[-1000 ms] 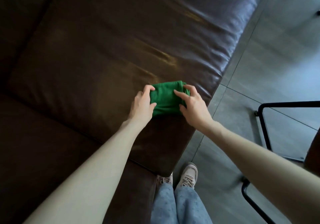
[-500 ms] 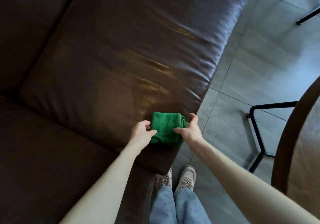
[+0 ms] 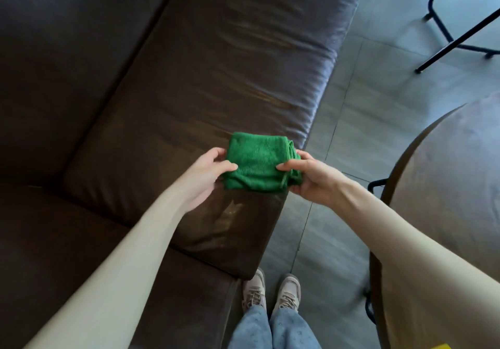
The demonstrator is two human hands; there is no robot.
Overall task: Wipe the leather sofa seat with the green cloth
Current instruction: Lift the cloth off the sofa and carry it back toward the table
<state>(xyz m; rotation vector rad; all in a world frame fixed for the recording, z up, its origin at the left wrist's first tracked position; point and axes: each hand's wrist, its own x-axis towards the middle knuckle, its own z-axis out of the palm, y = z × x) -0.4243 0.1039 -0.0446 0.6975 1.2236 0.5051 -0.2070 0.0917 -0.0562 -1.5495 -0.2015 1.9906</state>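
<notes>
A folded green cloth (image 3: 255,163) is held between both hands, lifted just above the front edge of the dark brown leather sofa seat (image 3: 205,83). My left hand (image 3: 204,175) pinches its left side with thumb on top. On the other side, my right hand (image 3: 311,177) grips the right side, where the folded layers and a loose edge show. Part of the cloth's underside is hidden by my fingers.
A second seat cushion (image 3: 54,254) lies to the lower left, the backrest (image 3: 62,37) at the upper left. A round wooden table (image 3: 454,186) stands at the right on grey floor tiles (image 3: 378,91). Black metal legs (image 3: 454,37) are at the upper right. My shoes (image 3: 270,292) are by the sofa front.
Both hands have taken a firmer hold and raised the cloth off the seat edge. The view has shifted, bringing the round table further into sight.
</notes>
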